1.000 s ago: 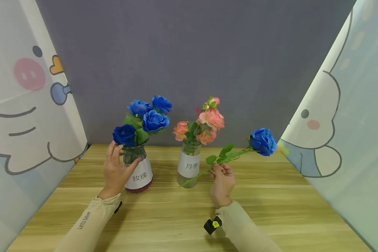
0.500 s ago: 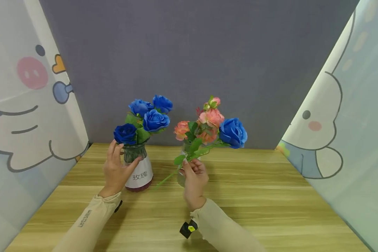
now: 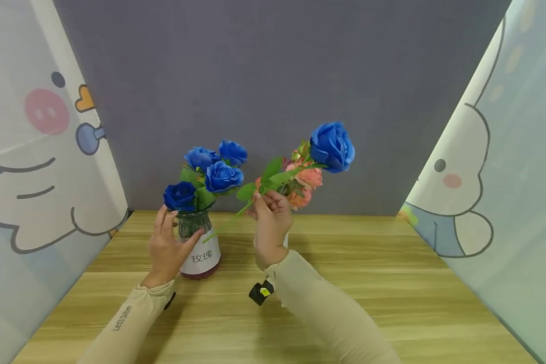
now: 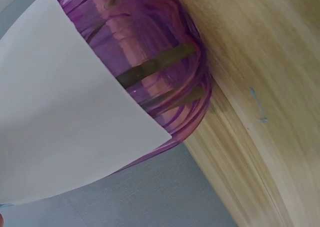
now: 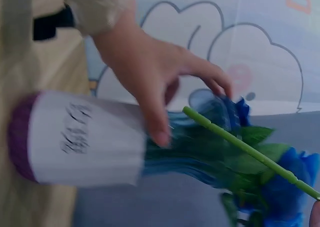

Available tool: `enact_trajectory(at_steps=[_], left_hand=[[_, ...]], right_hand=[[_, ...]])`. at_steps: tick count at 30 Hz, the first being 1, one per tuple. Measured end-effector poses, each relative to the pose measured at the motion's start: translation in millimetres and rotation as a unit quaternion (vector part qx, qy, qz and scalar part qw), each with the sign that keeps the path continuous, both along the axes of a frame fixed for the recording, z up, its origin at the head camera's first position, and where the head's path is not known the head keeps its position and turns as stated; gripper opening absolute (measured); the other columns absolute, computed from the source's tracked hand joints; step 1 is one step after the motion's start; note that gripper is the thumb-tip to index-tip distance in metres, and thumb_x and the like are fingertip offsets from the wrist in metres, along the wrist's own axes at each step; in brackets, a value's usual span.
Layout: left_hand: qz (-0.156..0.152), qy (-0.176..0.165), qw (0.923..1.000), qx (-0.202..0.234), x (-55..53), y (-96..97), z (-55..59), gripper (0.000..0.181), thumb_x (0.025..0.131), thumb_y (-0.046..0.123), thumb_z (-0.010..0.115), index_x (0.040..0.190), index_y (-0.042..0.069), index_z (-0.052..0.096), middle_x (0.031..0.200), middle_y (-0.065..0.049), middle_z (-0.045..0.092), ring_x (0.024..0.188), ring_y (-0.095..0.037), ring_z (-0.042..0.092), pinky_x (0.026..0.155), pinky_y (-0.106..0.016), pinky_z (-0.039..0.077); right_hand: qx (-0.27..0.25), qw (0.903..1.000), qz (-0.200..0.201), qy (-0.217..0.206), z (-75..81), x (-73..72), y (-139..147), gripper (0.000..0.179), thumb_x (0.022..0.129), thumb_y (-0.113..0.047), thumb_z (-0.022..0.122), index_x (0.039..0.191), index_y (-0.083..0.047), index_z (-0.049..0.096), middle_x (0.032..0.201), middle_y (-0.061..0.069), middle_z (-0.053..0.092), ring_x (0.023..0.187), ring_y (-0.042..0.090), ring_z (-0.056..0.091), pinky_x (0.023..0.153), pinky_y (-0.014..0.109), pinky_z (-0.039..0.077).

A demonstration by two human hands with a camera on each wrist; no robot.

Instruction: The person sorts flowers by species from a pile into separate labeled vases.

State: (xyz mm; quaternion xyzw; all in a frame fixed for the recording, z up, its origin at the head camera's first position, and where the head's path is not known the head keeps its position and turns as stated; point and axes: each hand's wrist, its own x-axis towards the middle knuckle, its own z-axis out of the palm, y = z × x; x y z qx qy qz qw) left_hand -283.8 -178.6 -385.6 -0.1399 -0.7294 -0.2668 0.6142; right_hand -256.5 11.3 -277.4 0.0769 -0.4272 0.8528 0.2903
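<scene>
A vase (image 3: 202, 255), green-grey at the neck and purple at the base, carries a white paper label and stands on the table. Several blue roses (image 3: 225, 177) are in it. My left hand (image 3: 166, 247) holds this vase by the neck, thumb on the front and fingers at the rim. Stems show through its purple base (image 4: 125, 42) in the left wrist view. My right hand (image 3: 270, 222) pinches the stem of a single blue rose (image 3: 332, 147), raised with its bloom up to the right. The cut end of the green stem (image 5: 240, 144) crosses before the vase's neck.
Pink flowers (image 3: 309, 177) rise behind my right hand, in a second vase that the hand and sleeve mostly hide. A grey panel (image 3: 273, 76) closes the back of the wooden table (image 3: 391, 303). Cartoon-printed sheets (image 3: 464, 202) line both sides.
My right hand has moved left and then up with the blue rose, and its stem end now points at the left vase. The left hand keeps its place on the vase.
</scene>
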Motion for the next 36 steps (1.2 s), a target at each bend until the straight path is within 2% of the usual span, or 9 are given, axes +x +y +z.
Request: enact_trajectory(at_steps=[4,7,10,13,17,22,29,33,36], left_hand=[[-0.006,0.009,0.9999,0.003,-3.3,1.7,-2.0,0.073,0.087,0.061,0.057,0.115,-0.005,0.051,0.128,-0.031,0.050,0.083,-0.044,0.059,0.060,-0.057,0.047],[-0.013,0.025,0.9996,0.008,-5.0,0.7,-1.8,0.072,0.085,0.061,0.059,0.115,-0.005,0.051,0.129,-0.029,0.050,0.094,-0.046,0.057,0.069,-0.059,0.047],[-0.014,0.036,0.9992,0.012,-5.8,-1.5,-1.7,0.073,0.084,0.061,0.060,0.115,-0.004,0.052,0.129,-0.027,0.051,0.100,-0.047,0.055,0.080,-0.056,0.047],[-0.013,0.042,0.9990,0.008,-6.8,-2.7,-1.8,0.072,0.084,0.061,0.061,0.113,-0.004,0.053,0.128,-0.026,0.051,0.101,-0.046,0.055,0.085,-0.051,0.046],[-0.017,0.044,0.9989,0.007,-7.3,-1.5,-2.5,0.071,0.084,0.061,0.060,0.112,-0.004,0.053,0.128,-0.026,0.051,0.093,-0.042,0.057,0.077,-0.052,0.046],[-0.033,0.044,0.9982,0.024,-7.9,4.1,-5.1,0.070,0.085,0.061,0.060,0.113,-0.003,0.052,0.129,-0.026,0.050,0.080,-0.038,0.056,0.069,-0.051,0.043],[-0.048,0.050,0.9972,0.028,-9.5,11.0,-7.3,0.066,0.086,0.056,0.062,0.114,-0.003,0.052,0.129,-0.027,0.050,0.076,-0.037,0.055,0.068,-0.050,0.042],[-0.055,0.049,0.9969,0.028,-10.1,10.1,-5.6,0.067,0.086,0.055,0.063,0.115,-0.004,0.051,0.130,-0.028,0.049,0.075,-0.036,0.054,0.070,-0.042,0.042],[-0.055,0.047,0.9970,0.028,-9.3,7.1,-3.8,0.068,0.086,0.056,0.062,0.115,-0.005,0.050,0.130,-0.028,0.048,0.074,-0.035,0.053,0.069,-0.039,0.041]], right_hand=[[0.025,0.9995,-0.016,-0.009,23.4,-6.9,3,0.018,0.084,0.005,0.063,0.101,0.001,0.057,0.076,0.004,0.060,0.055,0.011,0.058,0.052,0.024,0.051],[0.044,0.9988,-0.022,-0.007,38.6,-9.3,3,0.018,0.086,0.001,0.064,0.103,0.000,0.058,0.078,0.004,0.061,0.051,0.010,0.058,0.046,0.022,0.047],[0.057,0.9979,-0.029,0.011,49.0,-12.3,3,0.017,0.086,-0.001,0.065,0.101,0.000,0.059,0.078,0.004,0.062,0.052,0.011,0.060,0.041,0.021,0.044],[0.055,0.9972,-0.038,0.032,57.1,-15.4,4,0.015,0.084,0.003,0.065,0.099,0.002,0.060,0.075,0.005,0.062,0.055,0.011,0.062,0.045,0.024,0.048],[0.061,0.9964,-0.038,0.045,64.6,-17.3,4,0.017,0.084,0.005,0.065,0.100,0.005,0.060,0.075,0.005,0.062,0.058,0.013,0.062,0.058,0.031,0.055],[0.084,0.9947,-0.032,0.051,67.0,-21.1,-3,0.018,0.085,0.005,0.064,0.103,0.007,0.059,0.075,0.003,0.061,0.063,0.012,0.062,0.062,0.034,0.056],[0.114,0.9907,-0.055,0.051,59.1,-27.0,-14,0.019,0.086,0.007,0.065,0.104,0.009,0.059,0.078,0.007,0.061,0.063,0.007,0.059,0.065,0.044,0.055],[0.140,0.9863,-0.056,0.068,54.5,-25.6,-22,0.021,0.087,0.004,0.065,0.106,0.009,0.058,0.083,0.014,0.063,0.067,0.017,0.061,0.068,0.047,0.055],[0.172,0.9808,-0.045,0.079,50.0,-22.2,-29,0.022,0.088,0.002,0.065,0.107,0.009,0.058,0.086,0.018,0.064,0.070,0.027,0.063,0.068,0.040,0.055]])
